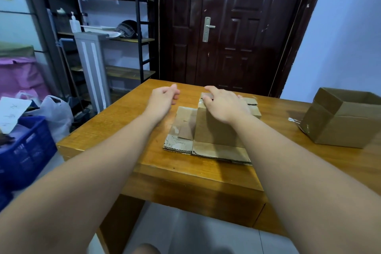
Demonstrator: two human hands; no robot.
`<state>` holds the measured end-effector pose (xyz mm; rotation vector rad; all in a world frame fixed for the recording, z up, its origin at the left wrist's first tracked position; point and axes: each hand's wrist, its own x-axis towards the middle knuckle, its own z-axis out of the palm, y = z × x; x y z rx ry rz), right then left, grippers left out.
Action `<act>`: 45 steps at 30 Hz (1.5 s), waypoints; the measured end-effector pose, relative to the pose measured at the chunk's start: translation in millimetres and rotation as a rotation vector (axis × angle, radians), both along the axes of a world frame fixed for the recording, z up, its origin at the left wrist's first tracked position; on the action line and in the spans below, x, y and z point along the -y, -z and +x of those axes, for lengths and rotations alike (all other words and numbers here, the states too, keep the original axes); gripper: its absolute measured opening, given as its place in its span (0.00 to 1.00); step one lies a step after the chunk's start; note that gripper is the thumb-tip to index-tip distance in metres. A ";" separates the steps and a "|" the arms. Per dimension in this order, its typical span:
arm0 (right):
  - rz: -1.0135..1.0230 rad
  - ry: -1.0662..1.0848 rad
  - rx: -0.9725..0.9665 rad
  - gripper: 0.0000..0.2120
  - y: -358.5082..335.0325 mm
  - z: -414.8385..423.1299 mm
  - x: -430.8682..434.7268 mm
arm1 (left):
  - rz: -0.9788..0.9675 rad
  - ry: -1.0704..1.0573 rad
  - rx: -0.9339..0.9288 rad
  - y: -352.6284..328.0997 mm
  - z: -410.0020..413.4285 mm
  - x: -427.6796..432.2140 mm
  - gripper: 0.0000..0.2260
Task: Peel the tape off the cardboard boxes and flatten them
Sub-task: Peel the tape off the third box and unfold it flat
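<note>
Right hand (224, 105) presses flattened box (216, 133) (left hand (162, 97) hovers).

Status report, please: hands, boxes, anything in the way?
Left hand free, over table. Right hand resting on flattened boxes. Open box at right, not yet flattened. Nothing in the way.

Your wide-angle head camera looked forward and down from close above the near edge of the wooden table (123, 126), facing the dark door (237, 27) beyond.
</note>
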<state>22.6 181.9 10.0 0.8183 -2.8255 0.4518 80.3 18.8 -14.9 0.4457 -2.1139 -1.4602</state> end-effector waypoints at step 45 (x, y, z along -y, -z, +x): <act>-0.766 0.020 0.680 0.36 15.2 4.2 -98.8 | -0.887 0.260 0.527 -65.1 -0.7 -75.9 0.40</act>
